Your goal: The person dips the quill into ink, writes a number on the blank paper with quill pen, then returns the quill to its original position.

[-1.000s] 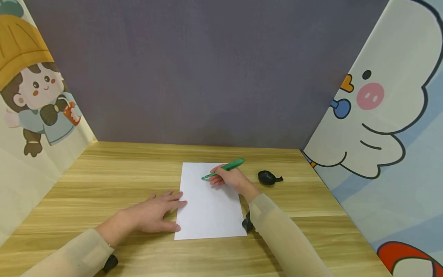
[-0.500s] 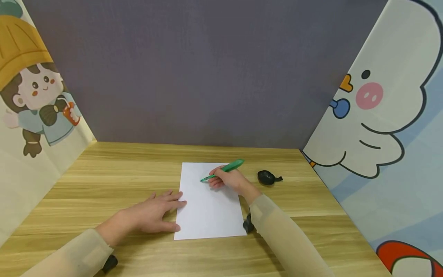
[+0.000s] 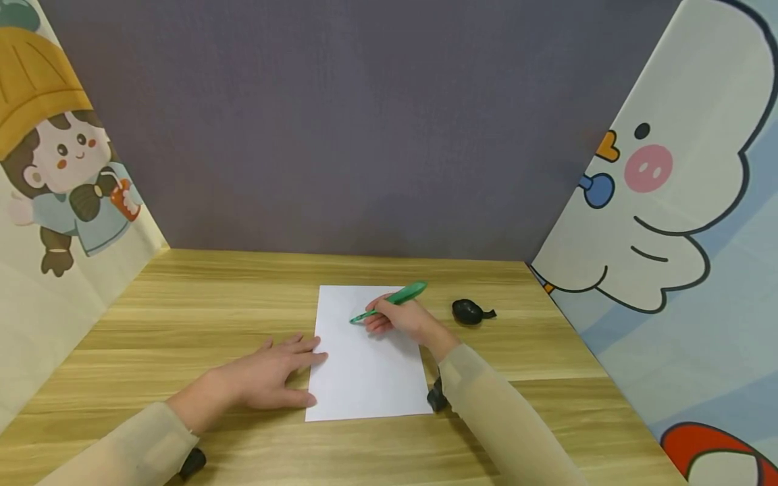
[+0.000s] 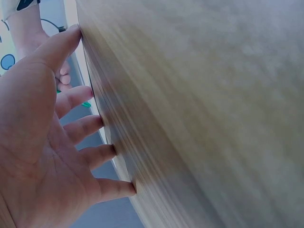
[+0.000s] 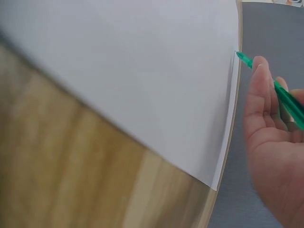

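A white sheet of paper (image 3: 367,371) lies on the wooden table. My right hand (image 3: 401,318) pinches a green pen (image 3: 408,292) over its upper part, the tip pointing down and left at the paper. In the right wrist view the pen (image 5: 290,104) meets the sheet (image 5: 142,71) near its far edge, where a faint thin line shows. Spread fingers of my left hand (image 3: 273,374) rest at the sheet's left edge, some fingertips and the thumb on the paper. The left wrist view shows that hand (image 4: 52,128) with its fingers apart and nothing in its grasp.
To the right of the paper sits a small black rounded object (image 3: 469,312) with a short tail. A grey panel (image 3: 352,135) rises behind the wooden table (image 3: 243,297). Side walls with cartoon figures flank it. Black wrist devices (image 3: 436,395) show under both sleeves.
My right hand and the pen have slid slightly down and to the left, the tip tracking toward the sheet's middle. The left hand and the paper stay in place.
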### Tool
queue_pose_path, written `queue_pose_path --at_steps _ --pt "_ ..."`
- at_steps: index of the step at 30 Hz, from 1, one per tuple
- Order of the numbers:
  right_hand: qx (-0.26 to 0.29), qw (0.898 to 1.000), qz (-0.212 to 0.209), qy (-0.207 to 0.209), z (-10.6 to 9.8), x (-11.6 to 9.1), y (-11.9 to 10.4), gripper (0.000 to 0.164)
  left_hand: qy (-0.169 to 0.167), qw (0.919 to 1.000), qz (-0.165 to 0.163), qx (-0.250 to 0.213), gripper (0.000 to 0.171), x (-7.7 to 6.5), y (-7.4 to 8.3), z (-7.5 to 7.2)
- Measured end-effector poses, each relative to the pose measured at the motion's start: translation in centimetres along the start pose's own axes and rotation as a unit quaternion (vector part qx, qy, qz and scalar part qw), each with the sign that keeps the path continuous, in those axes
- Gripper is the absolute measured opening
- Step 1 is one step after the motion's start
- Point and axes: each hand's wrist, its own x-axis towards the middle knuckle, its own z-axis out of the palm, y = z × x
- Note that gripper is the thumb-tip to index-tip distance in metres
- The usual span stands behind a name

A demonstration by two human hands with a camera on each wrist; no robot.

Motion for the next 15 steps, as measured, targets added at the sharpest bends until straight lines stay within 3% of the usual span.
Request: queue_pose_path --at_steps 15 --pt "-0.002 1.0 0.004 -0.009 0.12 -0.51 0.06 0.034 -0.001 1.0 -0.001 -0.003 0.083 0.07 0.06 -0.02"
